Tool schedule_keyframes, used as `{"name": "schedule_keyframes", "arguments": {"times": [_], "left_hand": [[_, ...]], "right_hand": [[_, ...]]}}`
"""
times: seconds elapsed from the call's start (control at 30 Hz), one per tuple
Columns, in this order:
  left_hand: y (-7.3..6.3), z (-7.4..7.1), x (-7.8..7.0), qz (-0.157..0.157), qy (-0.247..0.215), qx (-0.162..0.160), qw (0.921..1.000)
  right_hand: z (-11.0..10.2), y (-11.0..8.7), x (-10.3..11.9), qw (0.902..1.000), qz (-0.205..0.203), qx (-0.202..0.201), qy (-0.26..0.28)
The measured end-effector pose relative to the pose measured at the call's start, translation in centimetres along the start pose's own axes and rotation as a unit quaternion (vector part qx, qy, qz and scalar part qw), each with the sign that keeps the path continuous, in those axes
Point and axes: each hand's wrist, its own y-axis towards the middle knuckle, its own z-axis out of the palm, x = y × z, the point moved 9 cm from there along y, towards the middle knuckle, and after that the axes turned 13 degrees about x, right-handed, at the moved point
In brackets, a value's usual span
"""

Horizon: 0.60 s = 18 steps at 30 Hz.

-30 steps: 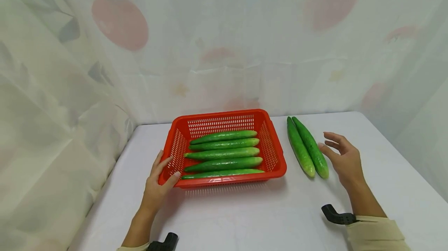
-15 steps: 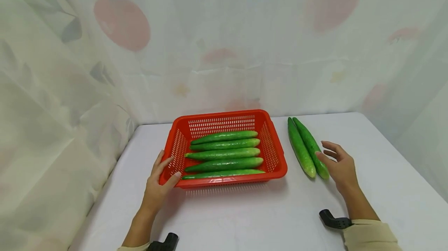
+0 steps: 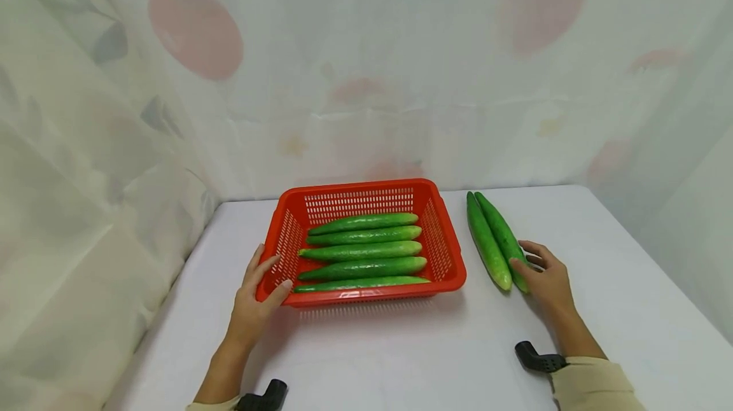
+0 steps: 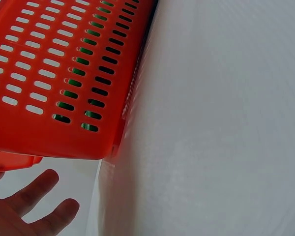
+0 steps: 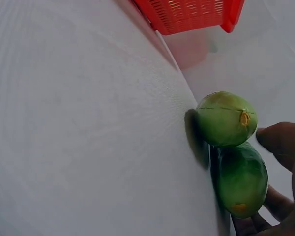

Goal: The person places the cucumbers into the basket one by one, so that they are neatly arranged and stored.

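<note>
A red plastic basket (image 3: 366, 295) stands mid-table with several green cucumbers (image 3: 366, 250) lying side by side in it. My left hand (image 3: 250, 309) rests at its near left corner, thumb and forefinger over the rim. In the left wrist view two other fingers (image 4: 34, 194) spread straight, apart from the basket wall. Right of the basket lie two more cucumbers, a left one (image 3: 488, 244) and a right one (image 3: 502, 226), side by side. My right hand (image 3: 546, 280) straddles the near end of the right one, its thumb above and its fingers along the outer side.
A white cloth covers the table (image 3: 395, 354). Its back edge meets a pale curtain (image 3: 366, 80) with red fruit prints, and another curtain (image 3: 86, 207) hangs along the left. A black wrist mount (image 3: 538, 358) juts inward from the right sleeve.
My right hand has come in from the right and down to the near end of the right cucumber. The left hand, basket and cucumbers stay where they were.
</note>
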Motion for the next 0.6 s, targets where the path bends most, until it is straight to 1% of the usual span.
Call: {"name": "schedule_keyframes", "arguments": {"times": [0.17, 0.37, 0.6], "left_hand": [[0.08, -0.03, -0.01, -0.002, -0.001, 0.004, 1.0000], [0.02, -0.08, 0.01, -0.005, -0.001, 0.003, 1.0000], [0.06, -0.07, 0.12, -0.007, -0.002, -0.001, 1.0000]], "right_hand": [[0.36, 0.09, -0.26, 0.9995, -0.005, -0.003, -0.030], [0.51, 0.04, -0.56, 0.9973, 0.003, -0.016, -0.071], [0.27, 0.08, -0.78, 0.9954, 0.021, -0.033, -0.088]]}}
